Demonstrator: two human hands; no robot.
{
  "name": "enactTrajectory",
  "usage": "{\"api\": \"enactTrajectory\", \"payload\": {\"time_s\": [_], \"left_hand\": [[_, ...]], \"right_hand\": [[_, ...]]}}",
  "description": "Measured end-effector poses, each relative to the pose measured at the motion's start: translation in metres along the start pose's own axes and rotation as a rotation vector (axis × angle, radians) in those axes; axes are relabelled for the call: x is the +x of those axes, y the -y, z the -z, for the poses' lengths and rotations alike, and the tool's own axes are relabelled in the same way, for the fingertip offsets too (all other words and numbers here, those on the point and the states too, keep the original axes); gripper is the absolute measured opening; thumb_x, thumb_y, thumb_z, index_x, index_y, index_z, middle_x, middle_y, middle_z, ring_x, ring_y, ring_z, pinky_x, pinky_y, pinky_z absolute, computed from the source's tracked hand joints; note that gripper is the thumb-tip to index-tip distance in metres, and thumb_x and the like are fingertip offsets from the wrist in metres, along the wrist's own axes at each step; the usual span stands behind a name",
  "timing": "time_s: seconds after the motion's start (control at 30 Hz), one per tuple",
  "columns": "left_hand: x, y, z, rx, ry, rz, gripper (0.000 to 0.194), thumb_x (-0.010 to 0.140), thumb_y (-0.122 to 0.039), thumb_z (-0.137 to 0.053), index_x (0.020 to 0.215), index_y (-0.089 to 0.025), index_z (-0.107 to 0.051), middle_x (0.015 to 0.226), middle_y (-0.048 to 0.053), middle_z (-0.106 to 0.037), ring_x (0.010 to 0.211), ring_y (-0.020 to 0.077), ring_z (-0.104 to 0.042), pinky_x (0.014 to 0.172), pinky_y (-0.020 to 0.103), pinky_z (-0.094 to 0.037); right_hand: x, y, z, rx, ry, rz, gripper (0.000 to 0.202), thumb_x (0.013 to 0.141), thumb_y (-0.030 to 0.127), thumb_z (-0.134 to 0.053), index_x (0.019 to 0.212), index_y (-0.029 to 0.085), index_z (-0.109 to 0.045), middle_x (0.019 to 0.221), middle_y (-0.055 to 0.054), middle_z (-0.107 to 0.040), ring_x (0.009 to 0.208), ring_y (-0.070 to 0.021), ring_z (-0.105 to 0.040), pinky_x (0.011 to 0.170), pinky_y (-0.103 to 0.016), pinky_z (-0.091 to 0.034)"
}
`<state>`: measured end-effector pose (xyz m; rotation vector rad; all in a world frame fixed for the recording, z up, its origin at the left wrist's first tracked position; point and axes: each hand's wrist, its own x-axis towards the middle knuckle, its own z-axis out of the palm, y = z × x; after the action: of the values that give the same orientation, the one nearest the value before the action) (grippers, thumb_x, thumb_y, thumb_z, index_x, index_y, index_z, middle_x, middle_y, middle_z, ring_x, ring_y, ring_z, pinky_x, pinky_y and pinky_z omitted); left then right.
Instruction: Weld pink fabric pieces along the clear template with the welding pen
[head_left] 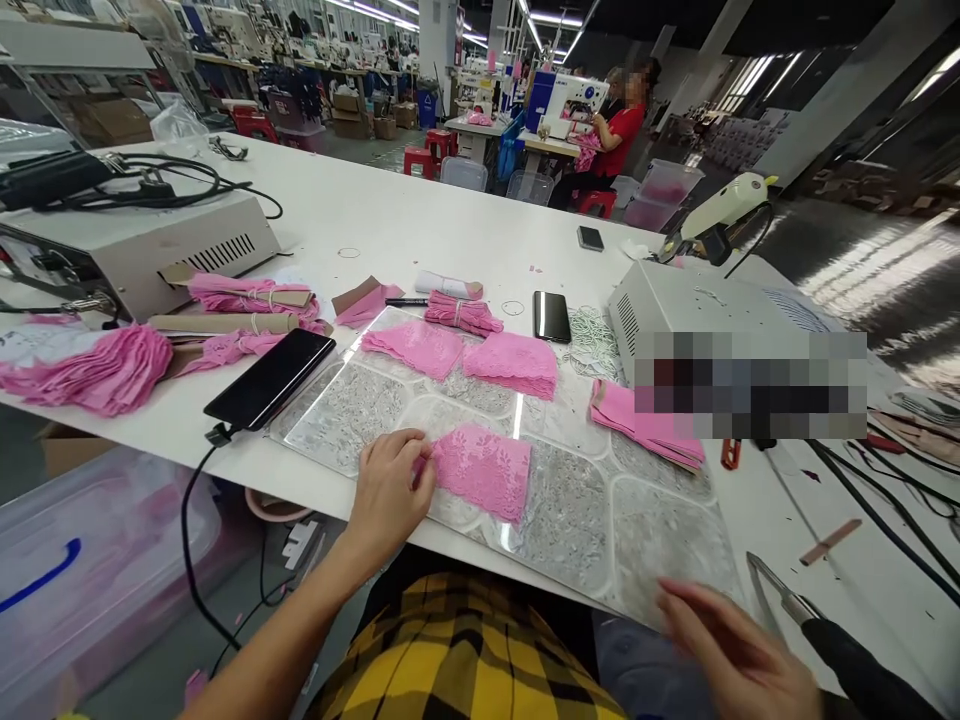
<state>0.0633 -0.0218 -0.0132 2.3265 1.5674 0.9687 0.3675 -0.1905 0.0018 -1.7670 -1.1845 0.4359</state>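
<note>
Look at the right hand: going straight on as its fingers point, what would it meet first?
Probably the pink lace piece by the left hand, across the stone-patterned board; how high the right hand hovers is unclear, so it might pass above.

No clearly legible text.

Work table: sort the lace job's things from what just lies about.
Likely the job's:
pink lace piece, left hand at its edge
lace stacks
patterned board
black-handled tool by the right hand

Likely lying about:
cabled phone
smaller phone
</note>
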Motion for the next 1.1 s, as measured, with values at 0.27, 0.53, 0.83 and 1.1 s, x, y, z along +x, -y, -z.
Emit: {"api": "enactTrajectory", "payload": {"time_s": [0.27, 0.53, 0.83, 1.1], "left_hand": [[0.002, 0.032, 0.030, -0.111, 0.134, -0.285, 0.022, 0.092, -0.019, -0.054, 0.111, -0.023, -0.065, 0.133, 0.010, -0.053, 0.118, 0.0227, -0.055, 0.093, 0.037, -0.053], [0.026, 0.054, 0.029, -0.144, 0.311, -0.458, 0.015, 0.091, -0.022, -0.060, 0.098, -0.025, -0.073, 0.119, 0.008, -0.063, 0.108, 0.0213, -0.062, 0.091, 0.036, -0.053], [0.117, 0.054, 0.033, -0.198, 0.417, -0.409, 0.019, 0.091, -0.018, -0.054, 0.084, -0.020, -0.072, 0.095, 0.004, -0.066, 0.081, 0.0135, -0.065, 0.075, 0.022, -0.052], [0.242, 0.101, 0.056, -0.099, 0.268, -0.331, 0.019, 0.095, -0.030, -0.057, 0.103, -0.014, -0.064, 0.121, 0.009, -0.059, 0.108, 0.0213, -0.058, 0.095, 0.044, -0.047]], "right_hand": [[0.043, 0.047, -0.095, -0.202, 0.288, 0.747, 0.026, 0.083, 0.017, -0.060, 0.108, 0.024, -0.066, 0.092, -0.007, -0.070, 0.082, -0.0188, -0.070, 0.068, -0.030, -0.062], [0.050, 0.043, -0.110, -0.219, 0.241, 0.875, 0.020, 0.085, 0.011, -0.053, 0.094, 0.024, -0.066, 0.077, -0.003, -0.069, 0.066, -0.0157, -0.067, 0.057, -0.025, -0.057], [0.109, 0.093, -0.121, -0.115, 0.309, 0.453, 0.025, 0.088, 0.033, -0.054, 0.068, 0.020, -0.061, 0.058, 0.000, -0.058, 0.048, -0.0110, -0.051, 0.043, -0.022, -0.041], [0.222, 0.148, -0.193, -0.059, 0.057, 0.645, 0.022, 0.091, 0.029, -0.044, 0.083, 0.018, -0.062, 0.082, -0.007, -0.064, 0.070, -0.0156, -0.055, 0.065, -0.030, -0.046]]}}
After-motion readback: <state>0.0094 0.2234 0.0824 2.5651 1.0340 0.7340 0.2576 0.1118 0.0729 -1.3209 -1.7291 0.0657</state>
